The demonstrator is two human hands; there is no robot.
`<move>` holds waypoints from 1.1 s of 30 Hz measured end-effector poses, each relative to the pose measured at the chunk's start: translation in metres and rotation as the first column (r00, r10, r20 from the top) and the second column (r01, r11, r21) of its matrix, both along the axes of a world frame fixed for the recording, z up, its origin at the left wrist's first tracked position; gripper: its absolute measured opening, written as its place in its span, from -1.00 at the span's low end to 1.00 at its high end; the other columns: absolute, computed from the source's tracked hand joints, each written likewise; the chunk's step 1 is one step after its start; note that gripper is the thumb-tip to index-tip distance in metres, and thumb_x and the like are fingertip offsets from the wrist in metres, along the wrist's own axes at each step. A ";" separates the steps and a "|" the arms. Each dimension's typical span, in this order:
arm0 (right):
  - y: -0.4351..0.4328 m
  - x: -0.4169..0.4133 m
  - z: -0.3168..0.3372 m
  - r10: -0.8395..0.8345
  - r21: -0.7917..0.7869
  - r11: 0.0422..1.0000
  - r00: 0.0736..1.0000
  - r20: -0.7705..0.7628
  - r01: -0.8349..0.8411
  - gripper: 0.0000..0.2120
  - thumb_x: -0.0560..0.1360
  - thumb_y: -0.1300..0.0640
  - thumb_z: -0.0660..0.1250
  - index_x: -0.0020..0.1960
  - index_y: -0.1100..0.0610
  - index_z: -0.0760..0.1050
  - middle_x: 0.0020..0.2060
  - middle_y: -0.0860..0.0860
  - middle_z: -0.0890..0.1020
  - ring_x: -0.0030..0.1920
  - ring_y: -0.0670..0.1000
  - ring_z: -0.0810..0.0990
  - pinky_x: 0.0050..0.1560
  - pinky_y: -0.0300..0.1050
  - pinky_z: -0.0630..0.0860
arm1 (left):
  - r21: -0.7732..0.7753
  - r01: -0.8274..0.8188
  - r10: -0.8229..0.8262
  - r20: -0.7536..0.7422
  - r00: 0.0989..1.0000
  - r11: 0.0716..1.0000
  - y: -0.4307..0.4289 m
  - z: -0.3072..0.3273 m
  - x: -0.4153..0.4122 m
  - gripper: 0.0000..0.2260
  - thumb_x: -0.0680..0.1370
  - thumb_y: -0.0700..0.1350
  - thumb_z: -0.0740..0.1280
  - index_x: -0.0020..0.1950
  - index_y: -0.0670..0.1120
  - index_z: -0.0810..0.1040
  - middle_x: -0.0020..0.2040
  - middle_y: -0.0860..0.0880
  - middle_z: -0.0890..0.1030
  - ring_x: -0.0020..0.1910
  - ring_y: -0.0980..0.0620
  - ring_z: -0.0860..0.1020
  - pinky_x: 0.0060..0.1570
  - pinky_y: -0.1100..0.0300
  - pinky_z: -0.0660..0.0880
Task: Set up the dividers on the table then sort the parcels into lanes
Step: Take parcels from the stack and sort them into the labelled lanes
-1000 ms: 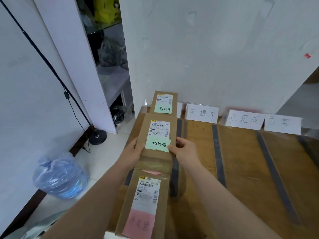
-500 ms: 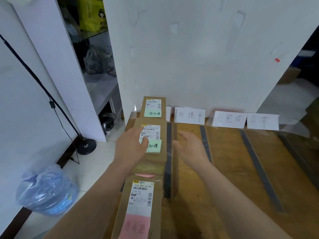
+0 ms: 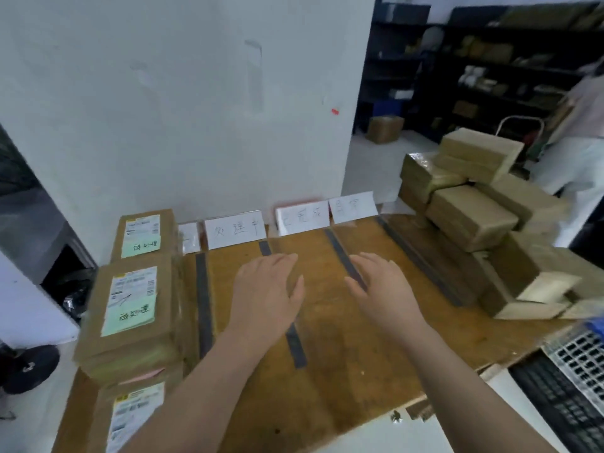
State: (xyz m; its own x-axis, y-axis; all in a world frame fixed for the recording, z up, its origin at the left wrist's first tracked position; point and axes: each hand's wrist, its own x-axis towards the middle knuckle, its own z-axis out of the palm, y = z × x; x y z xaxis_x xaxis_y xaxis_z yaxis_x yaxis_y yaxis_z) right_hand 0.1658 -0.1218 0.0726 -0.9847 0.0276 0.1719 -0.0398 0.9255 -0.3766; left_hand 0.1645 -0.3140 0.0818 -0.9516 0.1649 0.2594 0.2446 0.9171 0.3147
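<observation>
Our left hand (image 3: pixel 266 295) and right hand (image 3: pixel 384 292) are side by side over the bench (image 3: pixel 343 371), fingers straight and spread, holding nothing. Three labelled parcels (image 3: pixel 130 308) lie in a row in the leftmost lane. A pile of brown parcels (image 3: pixel 470 220) sits at the bench's right end.

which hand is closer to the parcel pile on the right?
Right. The right hand is left of the parcel pile, not touching; the left hand is farther left still.
</observation>
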 end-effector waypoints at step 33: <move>0.491 0.005 -0.022 -0.465 -0.330 0.771 0.835 0.295 0.545 -0.62 0.57 0.06 0.25 0.38 0.08 0.45 -0.12 0.05 0.67 -0.28 -0.02 0.60 -0.26 -0.24 0.49 | 0.004 0.349 -0.341 0.228 0.912 0.937 0.507 -0.047 -0.090 -0.50 0.63 0.14 0.18 0.53 -0.02 0.27 0.44 -0.02 0.43 0.38 -0.06 0.42 0.32 -0.01 0.44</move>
